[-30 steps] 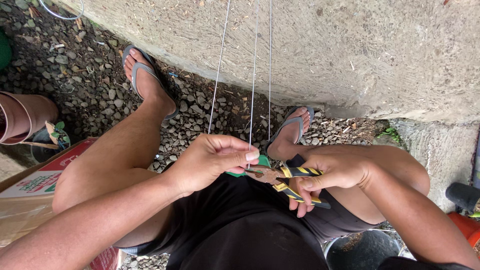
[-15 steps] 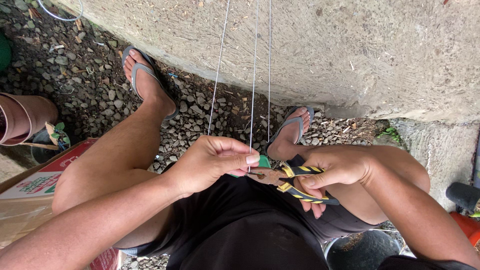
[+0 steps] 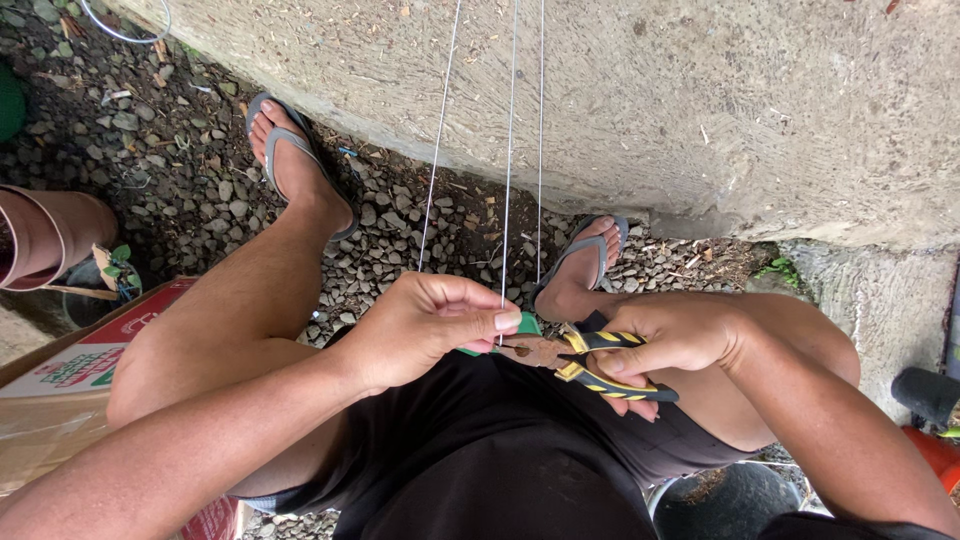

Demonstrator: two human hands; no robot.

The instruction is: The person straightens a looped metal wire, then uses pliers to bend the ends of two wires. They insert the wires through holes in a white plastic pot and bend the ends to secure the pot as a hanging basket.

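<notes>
The person sits low over a gravel floor, knees apart, feet in grey flip-flops, facing a rough concrete slab. Three thin wires run from the far top of the view down toward the lap. The left hand is curled closed, its grip pinching the near end of the middle wire between thumb and fingertips, just above a small green piece that peeks out behind it. The right hand is wrapped shut around the yellow-and-black handles of a pair of pliers, whose rusty nose points left and meets the wire right beside the left thumb. By the look of it the wire end is being gripped or twisted at this point; whether the nose has actually bitten on the wire I cannot tell. Working it further would call for the left pinch to stay firm while the pliers turn or squeeze. At the left sit a cardboard box and a terracotta pot
</notes>
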